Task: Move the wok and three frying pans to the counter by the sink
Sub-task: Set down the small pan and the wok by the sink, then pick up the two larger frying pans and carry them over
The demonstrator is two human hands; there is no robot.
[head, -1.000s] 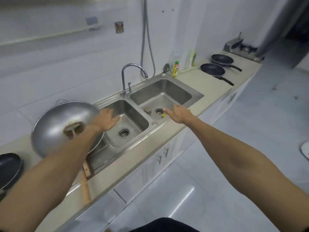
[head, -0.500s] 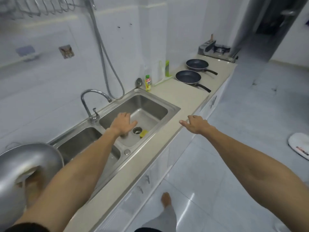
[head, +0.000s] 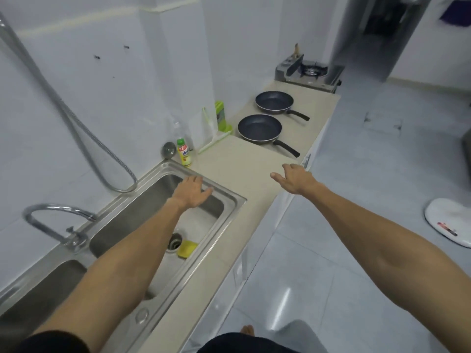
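Observation:
Two dark frying pans stand on the beige counter [head: 244, 161] beyond the sink, handles pointing right: the nearer pan [head: 259, 129] and the farther pan [head: 274, 102]. My left hand [head: 190, 191] hovers open over the right sink basin [head: 229, 200], near its far rim. My right hand [head: 293, 180] is open, fingers spread, above the counter's front edge, a short way before the nearer pan's handle. Neither hand holds anything. The wok and a third pan are out of view.
A yellow bottle [head: 184, 152], a drain plug and a green squeegee [head: 216, 128] stand against the wall. A gas stove [head: 308, 72] sits at the counter's far end. A yellow sponge [head: 187, 248] lies in the basin. Faucet [head: 56, 220] at left; tiled floor at right.
The view has swung right along the counter; the wok and left pan have left the frame. Both open hands have moved toward the two pans, which now look closer.

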